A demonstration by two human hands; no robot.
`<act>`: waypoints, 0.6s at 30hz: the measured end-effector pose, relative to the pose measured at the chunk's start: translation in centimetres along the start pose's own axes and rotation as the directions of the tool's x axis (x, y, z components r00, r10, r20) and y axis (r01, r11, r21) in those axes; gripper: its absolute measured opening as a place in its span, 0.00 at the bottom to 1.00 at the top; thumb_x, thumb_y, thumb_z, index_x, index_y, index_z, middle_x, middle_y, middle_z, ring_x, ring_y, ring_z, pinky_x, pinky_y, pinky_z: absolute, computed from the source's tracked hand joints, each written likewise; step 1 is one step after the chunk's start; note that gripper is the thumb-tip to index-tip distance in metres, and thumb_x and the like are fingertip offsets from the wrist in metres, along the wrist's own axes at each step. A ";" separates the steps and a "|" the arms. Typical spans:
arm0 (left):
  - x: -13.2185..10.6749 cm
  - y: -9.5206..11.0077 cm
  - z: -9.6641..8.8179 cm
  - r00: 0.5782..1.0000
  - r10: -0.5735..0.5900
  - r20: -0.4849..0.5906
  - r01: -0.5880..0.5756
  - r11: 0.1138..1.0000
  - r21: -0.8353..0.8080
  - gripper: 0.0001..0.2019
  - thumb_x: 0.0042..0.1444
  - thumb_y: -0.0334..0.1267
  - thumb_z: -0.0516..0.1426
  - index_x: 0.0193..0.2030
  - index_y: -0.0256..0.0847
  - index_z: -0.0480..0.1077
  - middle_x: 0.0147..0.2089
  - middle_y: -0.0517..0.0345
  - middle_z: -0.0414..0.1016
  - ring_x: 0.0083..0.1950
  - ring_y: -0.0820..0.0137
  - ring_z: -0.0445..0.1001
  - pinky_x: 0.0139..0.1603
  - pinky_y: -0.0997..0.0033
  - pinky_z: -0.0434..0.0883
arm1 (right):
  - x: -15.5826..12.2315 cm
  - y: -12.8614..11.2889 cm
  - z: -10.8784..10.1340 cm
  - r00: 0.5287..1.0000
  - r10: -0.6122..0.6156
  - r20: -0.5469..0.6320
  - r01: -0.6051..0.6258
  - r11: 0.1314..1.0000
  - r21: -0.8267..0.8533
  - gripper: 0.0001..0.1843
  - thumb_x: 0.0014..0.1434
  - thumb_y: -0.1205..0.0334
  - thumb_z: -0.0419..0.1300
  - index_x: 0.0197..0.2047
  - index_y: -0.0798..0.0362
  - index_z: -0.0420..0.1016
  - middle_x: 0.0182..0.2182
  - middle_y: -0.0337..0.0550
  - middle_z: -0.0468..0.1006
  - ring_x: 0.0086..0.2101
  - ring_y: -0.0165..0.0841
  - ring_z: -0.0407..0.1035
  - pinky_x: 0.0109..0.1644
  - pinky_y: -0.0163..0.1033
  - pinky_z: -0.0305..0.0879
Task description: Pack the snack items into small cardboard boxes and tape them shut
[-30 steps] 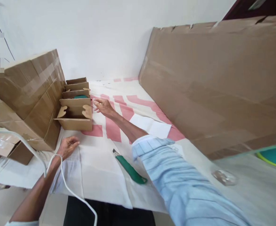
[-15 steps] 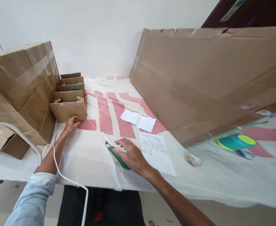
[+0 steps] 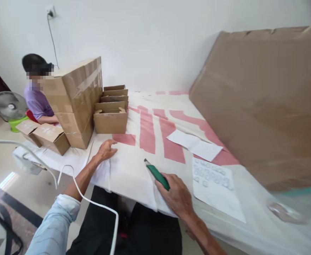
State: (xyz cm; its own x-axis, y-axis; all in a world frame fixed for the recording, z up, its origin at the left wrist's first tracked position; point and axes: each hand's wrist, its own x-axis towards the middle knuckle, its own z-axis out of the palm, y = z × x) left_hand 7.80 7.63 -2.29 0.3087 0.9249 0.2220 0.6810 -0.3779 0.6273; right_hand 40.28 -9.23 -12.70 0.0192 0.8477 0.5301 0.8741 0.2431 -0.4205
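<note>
My right hand is closed around the handle of a green utility knife near the front edge of the cloth-covered table; its blade tip points away from me. My left hand rests flat on the cloth with fingers spread, holding nothing, just in front of a row of small open cardboard boxes. A white sheet printed with small shapes lies right of the knife.
Taped cardboard cartons stack up at the left, with smaller boxes beside them. A large flat cardboard sheet leans at the right. White paper lies mid-table. A seated person and a fan are beyond. A white cable hangs near me.
My right hand left the small boxes, came back to the green knife and closed on its handle. My left hand moved off the front box onto the cloth. The view swung left.
</note>
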 end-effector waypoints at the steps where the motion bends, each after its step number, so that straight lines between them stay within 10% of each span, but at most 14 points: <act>1: -1.4 0.2 -0.3 1.000 0.004 -0.015 -0.004 1.000 0.015 0.19 0.54 0.30 0.66 0.54 0.38 0.81 0.58 0.43 0.84 0.58 0.55 0.81 0.69 0.52 0.74 | 0.0 0.1 0.2 1.000 -0.001 -0.010 0.001 1.000 -0.001 0.15 0.68 0.51 0.57 0.52 0.50 0.76 0.42 0.51 0.80 0.42 0.48 0.74 0.48 0.51 0.71; 10: -11.1 0.8 -4.5 0.958 0.040 -0.285 -0.013 0.995 0.098 0.06 0.60 0.32 0.63 0.44 0.43 0.79 0.46 0.51 0.81 0.48 0.61 0.80 0.56 0.57 0.79 | 0.3 0.4 0.7 0.998 0.058 -0.009 -0.057 0.998 0.021 0.16 0.64 0.50 0.57 0.48 0.49 0.78 0.40 0.51 0.80 0.42 0.48 0.73 0.48 0.50 0.71; 14: -13.6 -0.8 -10.5 0.821 -0.009 -0.571 0.121 0.980 0.160 0.07 0.63 0.36 0.61 0.47 0.41 0.76 0.54 0.41 0.74 0.64 0.49 0.71 0.67 0.43 0.70 | 0.7 0.3 0.9 0.995 0.104 0.005 -0.104 0.993 0.059 0.18 0.62 0.49 0.57 0.47 0.50 0.79 0.40 0.51 0.80 0.43 0.48 0.73 0.49 0.51 0.71; 16: -13.7 -2.1 -14.6 0.690 -0.046 -0.723 0.323 0.913 0.249 0.20 0.60 0.40 0.66 0.58 0.41 0.74 0.66 0.37 0.69 0.72 0.45 0.64 0.72 0.41 0.65 | 0.9 0.2 0.9 0.992 0.128 0.023 -0.129 0.989 0.072 0.19 0.61 0.48 0.57 0.47 0.50 0.80 0.40 0.52 0.80 0.42 0.48 0.73 0.49 0.50 0.71; 18: -13.2 -3.4 -18.3 0.667 -0.124 -0.734 0.482 0.824 0.298 0.34 0.56 0.44 0.70 0.68 0.39 0.68 0.76 0.32 0.59 0.78 0.39 0.56 0.74 0.36 0.62 | 1.0 0.1 0.9 0.989 0.144 0.039 -0.147 0.986 0.079 0.20 0.61 0.47 0.56 0.47 0.51 0.80 0.41 0.52 0.80 0.43 0.48 0.74 0.49 0.50 0.71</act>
State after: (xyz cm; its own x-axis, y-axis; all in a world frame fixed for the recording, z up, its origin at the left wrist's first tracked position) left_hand -10.76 -2.53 6.30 -0.3665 0.6953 0.6182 0.9078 0.1215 0.4015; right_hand 39.97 -7.94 -12.82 0.1264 0.8916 0.4349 0.8205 0.1524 -0.5509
